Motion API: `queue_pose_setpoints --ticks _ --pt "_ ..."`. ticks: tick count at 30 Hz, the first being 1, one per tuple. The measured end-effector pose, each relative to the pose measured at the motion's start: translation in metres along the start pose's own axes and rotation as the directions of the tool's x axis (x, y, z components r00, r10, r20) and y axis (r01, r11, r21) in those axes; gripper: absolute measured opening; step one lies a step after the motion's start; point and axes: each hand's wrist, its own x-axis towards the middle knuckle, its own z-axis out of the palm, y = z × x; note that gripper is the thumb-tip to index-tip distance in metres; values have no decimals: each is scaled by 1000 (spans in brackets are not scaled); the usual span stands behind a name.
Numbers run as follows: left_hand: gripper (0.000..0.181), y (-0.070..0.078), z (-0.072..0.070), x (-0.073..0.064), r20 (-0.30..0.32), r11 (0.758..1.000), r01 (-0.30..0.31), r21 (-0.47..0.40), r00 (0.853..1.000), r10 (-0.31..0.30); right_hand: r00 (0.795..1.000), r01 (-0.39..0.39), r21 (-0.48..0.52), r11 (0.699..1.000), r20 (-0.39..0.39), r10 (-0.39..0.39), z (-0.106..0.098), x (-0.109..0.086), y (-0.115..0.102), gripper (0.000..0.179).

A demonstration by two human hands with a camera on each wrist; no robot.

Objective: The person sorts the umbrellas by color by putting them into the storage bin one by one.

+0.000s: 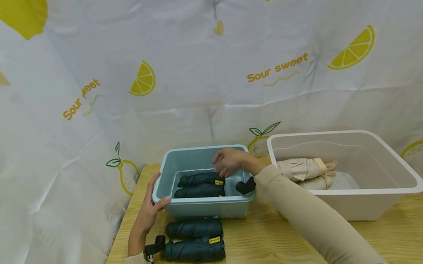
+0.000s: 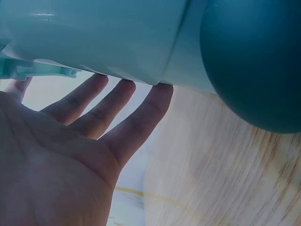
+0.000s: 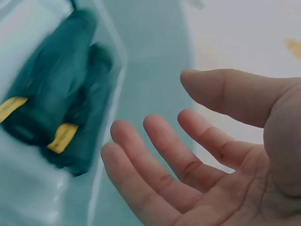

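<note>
My left hand point(image 1: 147, 208) is at the left front corner of a light-blue bin point(image 1: 209, 201). Its thumb rests on the rim, and in the left wrist view its nearly straight fingers point(image 2: 138, 125) touch the bin's outer wall. Over the right part of that bin hovers my right hand point(image 1: 232, 161), holding nothing; its fingers point(image 3: 164, 141) are spread and slightly bent. Inside the bin, two dark green folded umbrellas point(image 1: 199, 191) with yellow tags lie side by side. Two more dark green folded umbrellas point(image 1: 193, 250) lie on the table before the bin, near my left wrist.
To the right stands a larger white bin point(image 1: 370, 195) with beige folded umbrellas point(image 1: 299, 169) at its left end. Both bins stand on a wooden table point(image 1: 261, 255). A lemon-printed white sheet point(image 1: 193, 62) hangs behind and at the sides.
</note>
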Motion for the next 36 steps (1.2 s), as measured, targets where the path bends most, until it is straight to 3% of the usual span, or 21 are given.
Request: queue_pose_setpoints --ticks 3,6,8,13,16,18,22,29,31,36 --pt "82 0 -1 0 -3 1000 -2 6 1000 2 995 99 -27 995 -2 -99 2 -17 -10 35" --pt "82 -1 -2 0 -4 1000 -4 5 1000 4 976 217 -92 972 -8 -218 9 -36 -14 30" --pt "82 -1 -2 0 -4 1000 -5 1 1000 5 951 304 -155 940 -13 -310 17 -48 -13 28" --pt "82 -2 -2 0 -4 1000 0 -9 1000 0 854 504 -233 831 -5 -520 40 -72 2 21" --pt "82 -1 -2 0 -5 1000 8 -15 1000 -8 816 564 -201 801 -15 -578 55 -84 13 17" --pt "82 -1 -2 1 -7 1000 12 -17 1000 -13 806 579 -172 797 -24 -591 67 -90 21 16" --pt "83 0 -1 2 -7 1000 14 -15 1000 -14 810 579 -157 800 -4 -587 91 -95 40 16" --pt "82 -2 -1 2 -9 1000 12 -16 1000 -12 852 519 -201 831 49 -521 130 -89 79 20" --pt "82 -2 -1 2 -9 1000 12 -17 1000 -12 861 496 -279 822 34 -508 139 -87 87 23" --pt "82 -2 -1 2 -6 1000 14 -14 1000 -15 874 410 -493 767 -27 -485 153 -85 100 31"
